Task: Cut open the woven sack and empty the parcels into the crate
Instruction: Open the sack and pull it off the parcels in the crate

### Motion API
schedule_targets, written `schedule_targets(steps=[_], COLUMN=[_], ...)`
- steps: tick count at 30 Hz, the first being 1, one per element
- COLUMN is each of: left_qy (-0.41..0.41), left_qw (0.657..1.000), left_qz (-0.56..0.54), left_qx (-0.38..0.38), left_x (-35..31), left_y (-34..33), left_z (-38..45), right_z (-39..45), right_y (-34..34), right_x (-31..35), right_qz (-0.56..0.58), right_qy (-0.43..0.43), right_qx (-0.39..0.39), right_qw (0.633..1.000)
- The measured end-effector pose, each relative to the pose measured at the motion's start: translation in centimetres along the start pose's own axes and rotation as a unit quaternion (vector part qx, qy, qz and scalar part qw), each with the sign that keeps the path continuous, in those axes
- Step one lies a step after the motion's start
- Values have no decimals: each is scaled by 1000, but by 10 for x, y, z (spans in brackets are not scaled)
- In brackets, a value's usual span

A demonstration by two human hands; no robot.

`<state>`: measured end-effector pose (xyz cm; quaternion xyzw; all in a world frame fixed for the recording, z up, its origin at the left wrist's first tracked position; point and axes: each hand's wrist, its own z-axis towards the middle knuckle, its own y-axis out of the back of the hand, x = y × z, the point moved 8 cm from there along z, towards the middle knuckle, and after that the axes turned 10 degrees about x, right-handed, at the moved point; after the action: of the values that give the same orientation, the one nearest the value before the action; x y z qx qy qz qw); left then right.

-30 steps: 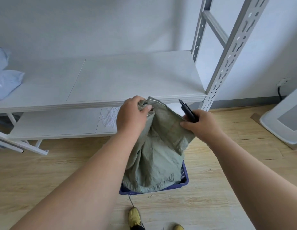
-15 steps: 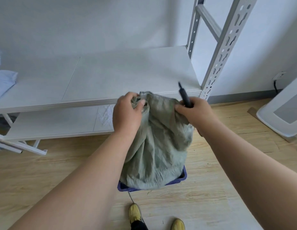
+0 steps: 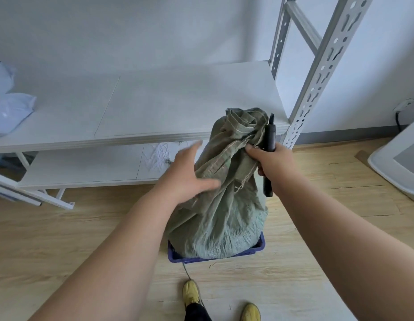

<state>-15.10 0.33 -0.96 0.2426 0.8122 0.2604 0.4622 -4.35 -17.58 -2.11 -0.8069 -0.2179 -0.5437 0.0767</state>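
A grey-green woven sack (image 3: 222,218) stands upright in a blue crate (image 3: 259,247) on the wooden floor. The sack's gathered top is bunched and points up. My right hand (image 3: 268,162) grips the sack just below that bunched top and also holds a black cutter (image 3: 269,144), its tip pointing up. My left hand (image 3: 189,174) is open, fingers spread, against the sack's left side and blurred by motion. Parcels inside the sack are hidden.
A white shelving unit (image 3: 155,105) with a slotted metal upright (image 3: 317,72) stands just behind the sack. Pale blue bags (image 3: 9,107) lie at the shelf's left end. A white appliance (image 3: 400,163) sits at the right. My yellow shoes (image 3: 192,295) are below the crate.
My left hand has let go of the sack's top and opened, dropping to the sack's side. My right hand has taken the gathered top, and the sack now stands taller.
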Motion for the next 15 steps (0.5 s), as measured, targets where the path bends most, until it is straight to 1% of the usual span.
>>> schedule_targets(steps=[1,2,3,4,6,7,10,12,13,15], left_qy=[49,80,97,98,82,63,-37,-87,-94,-67], left_qw=[997,991,990,994,991,985,973,963,963,969], left_qz=[55,82,82,48,-78,-114,-81,-72,-60,-39], left_qx=[38,63,55,18,-68,-109,-211,-243,-247,-233], left_x=[18,32,40,43,38,31,-8,-23,-25,-21], left_y=[-12,-22,-26,-25,-13,-3,33,45,46,40], left_z=[-1,-1,-1,-1,-4,-7,-19,-23,-22,-17], right_z=[1,1,2,1,0,-1,-5,-8,-8,-8], right_y=[-1,-3,-5,-8,-17,-21,-31,-35,-36,-37], right_x=[1,3,6,9,18,21,31,37,38,35], right_qz=[0,-2,-7,-16,-49,-67,-83,-75,-67,-45], right_qy=[5,12,22,36,67,80,115,124,120,101], right_qx=[4,8,12,18,35,42,50,49,49,46], right_qw=[1000,1000,1000,999,996,994,989,988,989,993])
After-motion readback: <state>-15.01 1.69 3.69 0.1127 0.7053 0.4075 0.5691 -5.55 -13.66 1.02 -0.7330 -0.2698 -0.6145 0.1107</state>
